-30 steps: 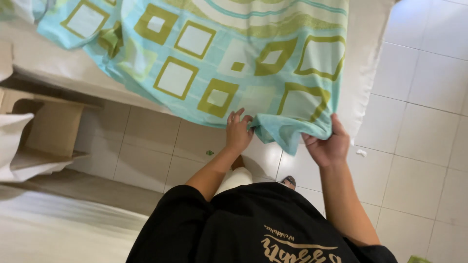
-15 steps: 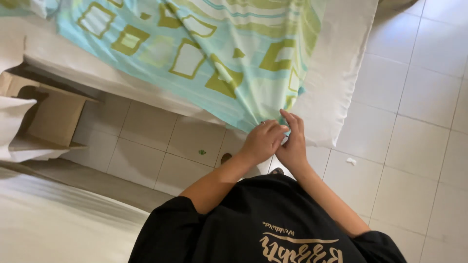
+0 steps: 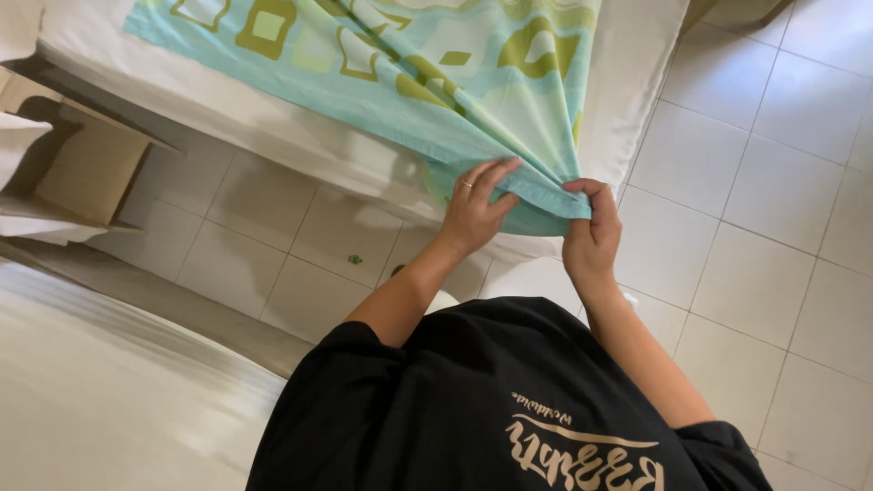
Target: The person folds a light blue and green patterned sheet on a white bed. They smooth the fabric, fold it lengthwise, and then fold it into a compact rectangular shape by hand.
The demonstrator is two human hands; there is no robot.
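I pinch the turquoise patterned sheet (image 3: 436, 82) hem, centre frame, in left hand (image 3: 475, 211) and right hand (image 3: 591, 238); both grips should stay taut and level.

A white mattress (image 3: 637, 82) lies far and centre, above pale floor tiles (image 3: 782, 218). A cardboard box (image 3: 86, 168) sits far left.

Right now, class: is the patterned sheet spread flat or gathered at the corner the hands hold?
Gathered. The patterned sheet bunches into folds converging where the left hand and right hand pinch its hem.
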